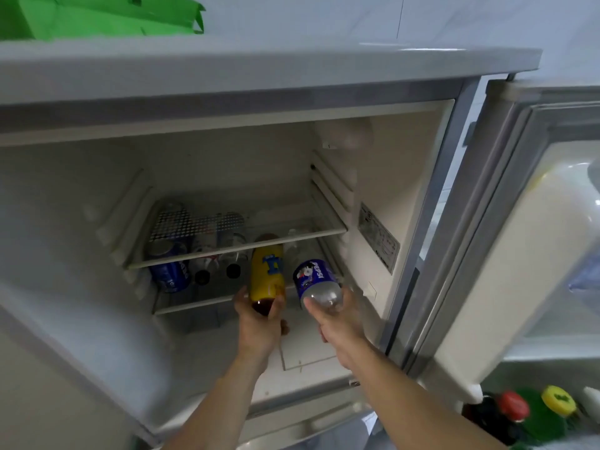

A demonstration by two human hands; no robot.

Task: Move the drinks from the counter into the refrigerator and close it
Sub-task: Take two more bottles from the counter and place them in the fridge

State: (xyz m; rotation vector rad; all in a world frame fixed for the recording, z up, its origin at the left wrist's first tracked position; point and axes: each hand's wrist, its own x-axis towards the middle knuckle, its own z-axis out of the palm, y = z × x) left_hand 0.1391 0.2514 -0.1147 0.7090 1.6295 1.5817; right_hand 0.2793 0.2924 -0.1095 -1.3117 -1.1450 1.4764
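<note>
The left hand (259,323) held a yellow-labelled dark-soda plastic bottle (267,274); the right hand (339,323) held a blue-labelled Pepsi plastic bottle (316,280). Laid sideways on the clear fridge shelf (181,308), either could probably roll out once released.

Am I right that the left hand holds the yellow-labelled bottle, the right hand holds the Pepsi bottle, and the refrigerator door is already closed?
Not quite: the refrigerator door is open, swung out to the right, as the head view shows. The rest holds: the left hand grips the yellow-labelled bottle and the right hand grips the Pepsi bottle, both reaching into the refrigerator.
</note>
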